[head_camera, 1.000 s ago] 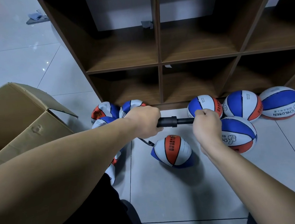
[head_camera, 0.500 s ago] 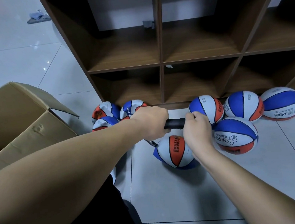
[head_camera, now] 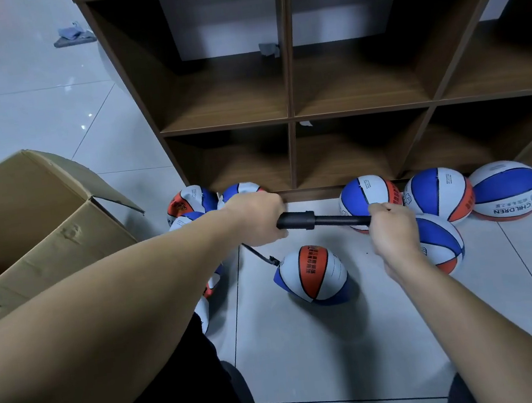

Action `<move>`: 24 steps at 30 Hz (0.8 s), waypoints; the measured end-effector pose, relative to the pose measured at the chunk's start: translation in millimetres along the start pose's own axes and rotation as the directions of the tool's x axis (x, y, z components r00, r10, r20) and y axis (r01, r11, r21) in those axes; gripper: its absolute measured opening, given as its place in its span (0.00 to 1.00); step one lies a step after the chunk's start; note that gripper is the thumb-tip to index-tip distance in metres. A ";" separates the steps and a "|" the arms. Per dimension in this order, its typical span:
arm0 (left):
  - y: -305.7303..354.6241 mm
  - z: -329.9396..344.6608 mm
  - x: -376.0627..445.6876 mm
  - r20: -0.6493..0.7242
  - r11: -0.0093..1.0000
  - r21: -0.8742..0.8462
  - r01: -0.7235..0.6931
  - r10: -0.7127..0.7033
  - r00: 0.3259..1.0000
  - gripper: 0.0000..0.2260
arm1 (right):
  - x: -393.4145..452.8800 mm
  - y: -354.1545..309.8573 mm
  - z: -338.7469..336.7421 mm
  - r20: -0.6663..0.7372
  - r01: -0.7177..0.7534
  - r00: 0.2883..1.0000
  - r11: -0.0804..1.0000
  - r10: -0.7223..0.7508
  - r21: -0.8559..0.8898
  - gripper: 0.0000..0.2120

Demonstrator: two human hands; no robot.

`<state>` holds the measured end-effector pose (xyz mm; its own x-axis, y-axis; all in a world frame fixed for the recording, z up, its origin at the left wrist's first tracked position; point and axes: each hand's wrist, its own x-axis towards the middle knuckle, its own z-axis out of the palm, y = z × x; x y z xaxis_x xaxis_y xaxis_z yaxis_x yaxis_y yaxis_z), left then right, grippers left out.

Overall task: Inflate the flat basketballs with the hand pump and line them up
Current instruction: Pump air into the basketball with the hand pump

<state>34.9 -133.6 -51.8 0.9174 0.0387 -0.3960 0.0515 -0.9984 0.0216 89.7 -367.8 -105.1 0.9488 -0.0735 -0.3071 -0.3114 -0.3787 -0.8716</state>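
- On the floor tiles before the shelf [head_camera: 291,119], I count four round basketballs [head_camera: 438,195] grouped at the right, so that share looks done, though loosely lined.
- Left of them, several flat balls [head_camera: 187,202] wait by the cardboard box [head_camera: 27,230].
- My left hand [head_camera: 256,217] grips the hand pump [head_camera: 297,221] barrel; my right hand [head_camera: 394,230] is clamped on its handle, rod drawn out.
- Its hose [head_camera: 259,256] runs into the ball being filled [head_camera: 312,274], which looks partly plump, dented underneath.

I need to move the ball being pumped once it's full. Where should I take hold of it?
Cup the red, white and blue basketball from its right side, palm on the rounded panels: the black hose enters at its upper left, so that side stays obstructed.
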 end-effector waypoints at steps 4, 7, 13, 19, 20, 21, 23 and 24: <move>-6.2 -1.7 -0.6 0.022 1.000 -0.018 0.019 -0.019 1.000 0.14 | 4.3 3.1 -9.2 -0.040 -0.006 0.999 1.000 0.007 0.024 0.13; 1.5 1.0 -0.6 0.010 1.000 0.004 -0.009 0.009 1.000 0.10 | -1.7 2.3 -2.3 -0.104 -0.017 0.994 0.998 0.023 0.061 0.13; 9.7 0.5 -4.5 -0.026 0.997 0.055 -0.051 0.052 0.998 0.09 | -21.1 -3.2 20.0 -0.070 0.009 0.998 1.000 -0.007 0.027 0.15; 23.1 2.1 -8.9 -0.130 0.996 0.084 -0.033 0.044 0.991 0.09 | -33.9 -9.9 34.5 -0.061 0.094 0.994 0.996 -0.094 -0.001 0.16; 24.6 1.0 -9.1 -0.138 0.997 0.072 -0.029 0.039 0.990 0.09 | -34.9 -12.7 36.0 -0.058 0.113 0.992 0.994 -0.113 -0.007 0.16; 26.2 0.0 -9.2 -0.139 0.998 0.061 -0.028 0.036 0.990 0.09 | -35.7 -15.0 37.2 -0.054 0.129 0.990 0.992 -0.129 -0.009 0.16; 30.1 -1.4 -9.3 -0.138 0.999 0.046 -0.029 0.035 0.990 0.09 | -37.8 -18.5 39.6 -0.041 0.155 0.987 0.988 -0.155 -0.008 0.16; 31.4 -1.5 -9.3 -0.141 0.999 0.042 -0.032 0.037 0.989 0.09 | -39.5 -19.7 40.5 -0.036 0.163 0.986 0.986 -0.164 -0.014 0.17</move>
<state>28.6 -165.3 -46.0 0.9652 0.0067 -0.2616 0.0059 -1.0000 -0.0039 56.2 -320.2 -91.3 0.9883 -0.0433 -0.1466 -0.1516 -0.3986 -0.9045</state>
